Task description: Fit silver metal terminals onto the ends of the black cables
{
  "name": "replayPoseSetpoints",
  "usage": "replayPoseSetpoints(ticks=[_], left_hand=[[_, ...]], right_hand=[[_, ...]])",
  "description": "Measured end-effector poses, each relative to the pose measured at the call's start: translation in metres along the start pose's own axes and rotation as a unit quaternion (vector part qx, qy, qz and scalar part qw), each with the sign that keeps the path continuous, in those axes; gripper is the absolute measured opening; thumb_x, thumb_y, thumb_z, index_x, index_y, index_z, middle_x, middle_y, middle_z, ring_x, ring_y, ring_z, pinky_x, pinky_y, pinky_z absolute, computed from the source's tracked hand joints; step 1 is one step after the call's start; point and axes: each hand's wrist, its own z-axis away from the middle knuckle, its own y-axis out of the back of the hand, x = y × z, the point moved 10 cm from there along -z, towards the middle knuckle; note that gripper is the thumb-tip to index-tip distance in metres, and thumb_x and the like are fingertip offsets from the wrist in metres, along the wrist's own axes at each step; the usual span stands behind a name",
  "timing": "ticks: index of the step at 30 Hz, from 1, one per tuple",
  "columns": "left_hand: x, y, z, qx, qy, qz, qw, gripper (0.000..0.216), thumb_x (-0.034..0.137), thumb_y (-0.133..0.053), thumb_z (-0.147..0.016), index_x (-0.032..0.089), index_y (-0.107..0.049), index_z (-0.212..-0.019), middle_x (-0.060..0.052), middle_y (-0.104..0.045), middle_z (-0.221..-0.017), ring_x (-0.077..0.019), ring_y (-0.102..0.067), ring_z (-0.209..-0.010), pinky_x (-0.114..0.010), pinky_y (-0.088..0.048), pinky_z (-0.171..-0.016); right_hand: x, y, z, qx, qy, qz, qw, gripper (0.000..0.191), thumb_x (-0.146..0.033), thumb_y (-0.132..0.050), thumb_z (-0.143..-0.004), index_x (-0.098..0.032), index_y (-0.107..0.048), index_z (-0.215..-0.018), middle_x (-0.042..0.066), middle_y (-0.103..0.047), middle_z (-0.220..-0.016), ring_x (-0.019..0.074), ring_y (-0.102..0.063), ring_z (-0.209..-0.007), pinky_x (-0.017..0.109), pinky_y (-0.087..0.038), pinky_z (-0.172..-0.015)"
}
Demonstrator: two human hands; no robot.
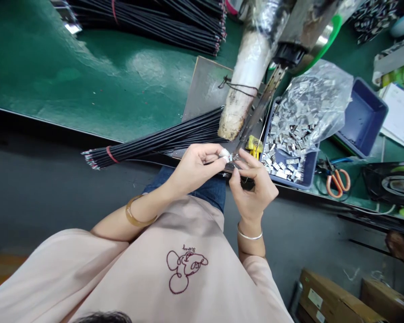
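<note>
In front of my body, my left hand (204,165) pinches a small metal connector (231,157) between thumb and fingertips. Something white wraps one of its fingertips. Close on the other side, my right hand (254,181) is curled with thumb and fingers nearly together; what they grip is too small to make out. Above both hands a long metal rod like a soldering iron (264,99) slants down toward the connector. Left of it hangs a white wrapped tube (238,85). A bundle of black cables (161,133) lies beside my left hand, its far end tied with a red band.
A blue tray (298,183) with many metal connectors and a plastic bag (318,101) stands to the right. Beyond are another blue tray (365,114), orange-handled pliers (338,183) and a black fan (393,183). More black cables (155,22) lie at the back of the green table (70,89).
</note>
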Motion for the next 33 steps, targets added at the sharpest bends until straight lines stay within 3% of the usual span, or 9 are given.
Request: replayPoseSetpoints(ticks=[5, 12, 21, 24, 27, 30, 32, 33], left_hand=[[-0.008, -0.002, 0.002, -0.011, 0.019, -0.006, 1.000, 0.015, 0.022, -0.061, -0.086, 0.013, -0.063, -0.073, 0.003, -0.047, -0.061, -0.0065, -0.036, -0.056, -0.022, -0.028, -0.054], [0.005, 0.000, -0.001, 0.007, -0.010, 0.002, 1.000, 0.015, 0.023, -0.061, -0.086, 0.013, -0.065, -0.075, 0.000, -0.053, -0.067, -0.0075, -0.041, -0.059, -0.022, -0.032, -0.055], [-0.004, -0.004, 0.001, -0.016, -0.005, -0.014, 1.000, 0.015, 0.024, -0.062, -0.085, 0.014, -0.065, -0.074, 0.003, -0.045, -0.061, -0.0071, -0.034, -0.055, -0.023, -0.027, -0.053], [-0.002, -0.006, 0.004, -0.021, -0.012, -0.026, 0.999, 0.016, 0.025, -0.061, -0.086, 0.014, -0.065, -0.074, 0.004, -0.042, -0.059, -0.0073, -0.032, -0.054, -0.023, -0.026, -0.053], [0.000, -0.012, 0.010, -0.048, -0.030, -0.072, 0.996, 0.016, 0.022, -0.059, -0.086, 0.014, -0.067, -0.075, 0.006, -0.037, -0.057, -0.0072, -0.028, -0.054, -0.023, -0.022, -0.051], [-0.002, -0.021, 0.020, -0.088, -0.059, -0.158, 0.982, 0.014, 0.018, -0.061, -0.084, 0.014, -0.071, -0.075, 0.007, -0.033, -0.052, -0.0064, -0.025, -0.052, -0.022, -0.020, -0.050], [-0.005, -0.026, 0.027, -0.108, -0.072, -0.184, 0.974, 0.015, 0.018, -0.063, -0.083, 0.013, -0.073, -0.074, 0.007, -0.041, -0.049, -0.0056, -0.030, -0.049, -0.020, -0.026, -0.049], [-0.006, -0.025, 0.030, -0.105, -0.076, -0.178, 0.975, 0.014, 0.019, -0.064, -0.083, 0.013, -0.074, -0.075, 0.006, -0.049, -0.051, -0.0056, -0.038, -0.049, -0.019, -0.032, -0.050]], right_hand=[[0.002, 0.000, 0.002, -0.004, 0.003, 0.002, 1.000, 0.012, -0.013, -0.064, -0.087, -0.023, -0.058, -0.087, 0.006, -0.077, -0.118, 0.0168, -0.078, -0.090, 0.032, -0.067, -0.080], [-0.001, 0.001, -0.005, 0.005, 0.006, 0.006, 1.000, 0.010, -0.013, -0.063, -0.088, -0.023, -0.058, -0.087, 0.006, -0.076, -0.119, 0.0167, -0.078, -0.092, 0.031, -0.067, -0.081], [0.003, 0.001, 0.004, -0.008, -0.013, -0.001, 1.000, 0.009, -0.018, -0.062, -0.089, -0.024, -0.057, -0.085, 0.006, -0.076, -0.119, 0.0186, -0.078, -0.093, 0.036, -0.067, -0.081], [0.012, 0.005, 0.005, -0.010, -0.056, -0.022, 0.998, 0.004, -0.021, -0.061, -0.091, -0.024, -0.059, -0.091, 0.006, -0.077, -0.115, 0.0176, -0.078, -0.088, 0.033, -0.066, -0.075], [0.016, 0.031, 0.003, 0.083, -0.088, -0.043, 0.992, 0.008, -0.021, -0.060, -0.093, -0.026, -0.061, -0.099, -0.002, -0.077, -0.088, 0.0118, -0.071, -0.057, 0.025, -0.054, -0.047], [-0.010, 0.080, 0.006, 0.269, 0.004, -0.030, 0.963, 0.004, -0.028, -0.065, -0.092, -0.030, -0.064, -0.089, -0.008, -0.051, -0.057, 0.0090, -0.045, -0.037, 0.028, -0.035, -0.037], [-0.020, 0.101, 0.008, 0.330, 0.029, -0.005, 0.944, 0.005, -0.032, -0.067, -0.090, -0.031, -0.063, -0.086, -0.007, -0.043, -0.060, 0.0074, -0.035, -0.036, 0.029, -0.030, -0.037], [-0.016, 0.106, 0.005, 0.326, 0.005, 0.011, 0.945, 0.004, -0.032, -0.067, -0.090, -0.031, -0.063, -0.090, -0.006, -0.046, -0.065, 0.0071, -0.037, -0.037, 0.029, -0.030, -0.037]])
